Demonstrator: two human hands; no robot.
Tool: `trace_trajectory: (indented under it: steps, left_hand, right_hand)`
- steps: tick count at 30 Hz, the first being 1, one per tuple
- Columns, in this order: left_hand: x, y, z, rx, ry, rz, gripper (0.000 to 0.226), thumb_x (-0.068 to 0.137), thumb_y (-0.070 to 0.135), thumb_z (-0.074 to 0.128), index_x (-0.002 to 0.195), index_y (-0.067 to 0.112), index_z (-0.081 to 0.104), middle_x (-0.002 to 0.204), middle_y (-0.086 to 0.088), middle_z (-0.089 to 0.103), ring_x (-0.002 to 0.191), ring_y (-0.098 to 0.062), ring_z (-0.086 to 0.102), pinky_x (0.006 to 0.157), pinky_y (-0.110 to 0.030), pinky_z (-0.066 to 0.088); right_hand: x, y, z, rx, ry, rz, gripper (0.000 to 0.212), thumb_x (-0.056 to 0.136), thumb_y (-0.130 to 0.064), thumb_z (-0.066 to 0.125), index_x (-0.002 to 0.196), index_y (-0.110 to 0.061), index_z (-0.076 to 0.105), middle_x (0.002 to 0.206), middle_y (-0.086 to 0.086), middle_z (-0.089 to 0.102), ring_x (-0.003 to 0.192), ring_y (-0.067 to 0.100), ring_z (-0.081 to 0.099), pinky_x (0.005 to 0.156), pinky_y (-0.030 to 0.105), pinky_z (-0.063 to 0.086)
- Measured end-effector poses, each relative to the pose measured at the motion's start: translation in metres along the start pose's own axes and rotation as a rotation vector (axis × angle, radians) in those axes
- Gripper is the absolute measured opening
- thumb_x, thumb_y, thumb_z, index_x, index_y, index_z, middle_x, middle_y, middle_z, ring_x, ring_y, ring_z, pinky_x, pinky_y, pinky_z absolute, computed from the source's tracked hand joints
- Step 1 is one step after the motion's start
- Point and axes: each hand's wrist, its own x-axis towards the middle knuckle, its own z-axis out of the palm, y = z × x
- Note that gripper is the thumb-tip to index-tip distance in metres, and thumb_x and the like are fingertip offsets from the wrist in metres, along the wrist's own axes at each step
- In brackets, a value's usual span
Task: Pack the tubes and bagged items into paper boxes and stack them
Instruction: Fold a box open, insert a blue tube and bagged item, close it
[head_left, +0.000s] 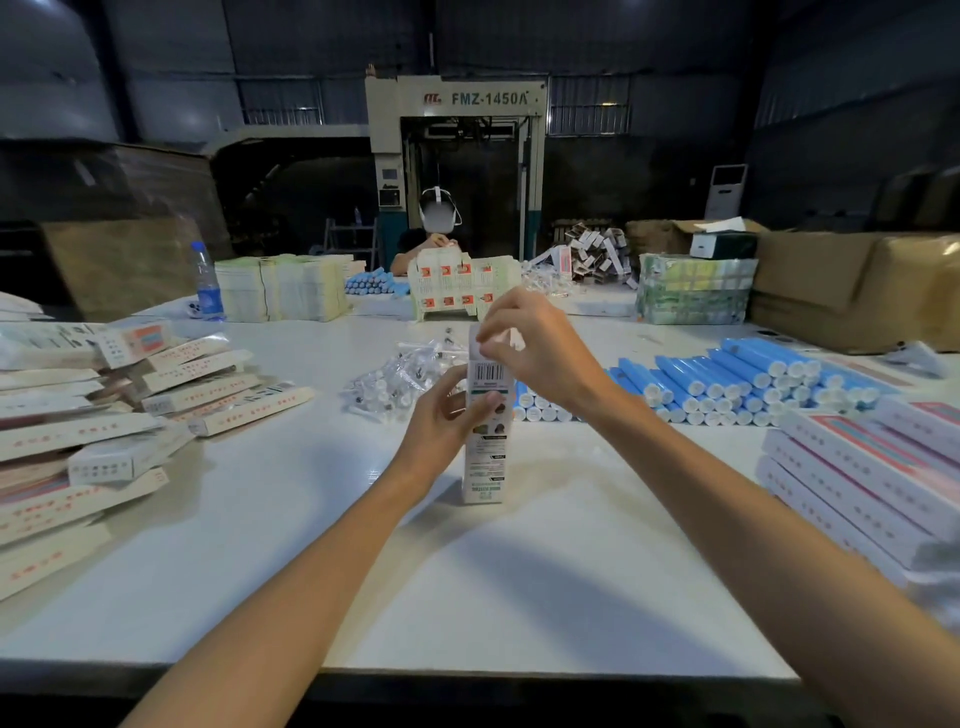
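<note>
Head view, box: We see a tall, narrow white paper box (484, 467) with a barcode and dark print standing upright on the white table (363, 571), roughly mid-table in front of us.
Left hand: The left hand (447, 415) grips the paper box around its middle, with the thumb across the printed face and the fingers curled behind.
Right hand: The right hand (535, 348) is at the top of the box, fingertips (491, 340) drawn together and pinching the upper flap.
Tubes: Blue plastic tubes with white caps (727, 384) lie in a long heap just behind and right of the box.
Bagged items: A loose pile of small clear bagged items (400, 376) sits just behind the left hand.
Right edge: Closed white-and-pink boxes (857, 467) are stacked flat.
Left edge: Cream flat cartons with red print (104, 415) lie in a spread-out heap.
Far side: We see a second person (415, 244) seated behind upright printed cartons.
</note>
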Motion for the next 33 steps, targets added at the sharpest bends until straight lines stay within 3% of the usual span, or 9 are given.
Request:
trace_trajectory:
  steps: [3, 5, 8, 11, 14, 18, 22, 28, 33]
  left_hand:
    - [0.001, -0.001, -0.001, -0.001, 0.008, 0.007, 0.031, 0.098, 0.032, 0.076, 0.128, 0.027, 0.069, 0.114, -0.001, 0.081, 0.106, -0.018, 0.077, 0.078, -0.023, 0.059]
    - [0.002, -0.004, -0.002, 0.008, 0.017, 0.029, 0.029, 0.099, 0.033, 0.075, 0.127, 0.029, 0.069, 0.121, 0.003, 0.078, 0.113, -0.018, 0.075, 0.082, -0.026, 0.060]
    - [0.004, -0.006, -0.003, 0.035, 0.027, 0.043, 0.025, 0.101, 0.036, 0.075, 0.125, 0.035, 0.068, 0.125, 0.008, 0.075, 0.118, -0.019, 0.073, 0.087, -0.029, 0.060]
    - [0.004, -0.008, -0.003, 0.076, 0.020, 0.050, 0.025, 0.102, 0.034, 0.073, 0.125, 0.040, 0.069, 0.125, 0.010, 0.076, 0.118, -0.012, 0.071, 0.091, -0.028, 0.060]
    - [0.006, -0.009, -0.003, 0.074, 0.037, 0.059, 0.038, 0.099, 0.031, 0.077, 0.135, 0.033, 0.063, 0.124, 0.007, 0.076, 0.119, -0.015, 0.071, 0.095, -0.031, 0.059]
    - [0.006, -0.009, -0.004, 0.065, 0.043, 0.122, 0.070, 0.097, 0.026, 0.080, 0.151, 0.047, 0.039, 0.125, 0.004, 0.076, 0.117, -0.017, 0.072, 0.089, -0.023, 0.059]
    - [0.007, -0.009, -0.005, 0.163, -0.017, 0.169, 0.063, 0.102, 0.032, 0.074, 0.154, 0.049, 0.043, 0.123, 0.005, 0.077, 0.116, -0.017, 0.072, 0.089, -0.021, 0.058]
    - [0.009, -0.009, -0.007, 0.239, -0.028, 0.208, 0.047, 0.102, 0.026, 0.074, 0.143, 0.037, 0.056, 0.117, 0.001, 0.076, 0.111, -0.021, 0.073, 0.099, -0.044, 0.061]
    - [0.010, -0.005, -0.008, 0.273, -0.029, 0.235, 0.040, 0.101, 0.020, 0.076, 0.134, 0.031, 0.058, 0.114, 0.002, 0.076, 0.111, -0.021, 0.073, 0.099, -0.044, 0.061]
  right_hand:
    - [-0.005, 0.006, 0.008, -0.141, -0.032, -0.003, 0.014, 0.101, -0.021, 0.069, 0.105, -0.013, 0.080, 0.134, 0.005, 0.059, 0.130, 0.025, 0.046, 0.108, 0.048, 0.039]
    - [-0.012, 0.012, 0.012, -0.126, 0.004, 0.008, 0.018, 0.103, -0.023, 0.065, 0.115, -0.017, 0.078, 0.144, 0.004, 0.053, 0.135, 0.022, 0.043, 0.111, 0.045, 0.034]
    - [-0.030, 0.024, 0.016, 0.128, 0.212, 0.100, 0.025, 0.105, -0.017, 0.061, 0.128, -0.020, 0.069, 0.136, -0.001, 0.052, 0.130, 0.015, 0.050, 0.111, 0.037, 0.040]
    - [-0.047, 0.030, 0.024, 0.273, 0.213, 0.163, 0.031, 0.106, -0.020, 0.060, 0.136, -0.025, 0.060, 0.130, -0.010, 0.059, 0.124, 0.010, 0.055, 0.102, 0.035, 0.049]
    - [-0.056, 0.029, 0.037, 0.382, 0.139, 0.173, 0.038, 0.104, -0.026, 0.066, 0.140, -0.030, 0.055, 0.126, -0.012, 0.067, 0.119, 0.007, 0.061, 0.093, 0.029, 0.051]
    - [-0.057, 0.028, 0.046, 0.534, 0.157, 0.191, 0.047, 0.102, -0.016, 0.069, 0.146, -0.025, 0.056, 0.131, -0.007, 0.066, 0.115, 0.011, 0.064, 0.089, 0.022, 0.052]
    - [-0.062, 0.030, 0.046, 0.604, 0.130, 0.183, 0.042, 0.103, -0.016, 0.067, 0.143, -0.028, 0.062, 0.135, -0.006, 0.057, 0.115, 0.011, 0.061, 0.092, 0.020, 0.051]
    - [-0.057, 0.029, 0.037, 0.515, 0.084, 0.121, 0.023, 0.102, -0.014, 0.067, 0.125, -0.013, 0.069, 0.129, 0.000, 0.054, 0.116, 0.017, 0.062, 0.099, 0.031, 0.054]
    - [-0.055, 0.029, 0.033, 0.530, 0.050, 0.139, 0.018, 0.105, -0.019, 0.063, 0.121, -0.015, 0.071, 0.130, -0.005, 0.056, 0.119, 0.012, 0.062, 0.097, 0.023, 0.053]
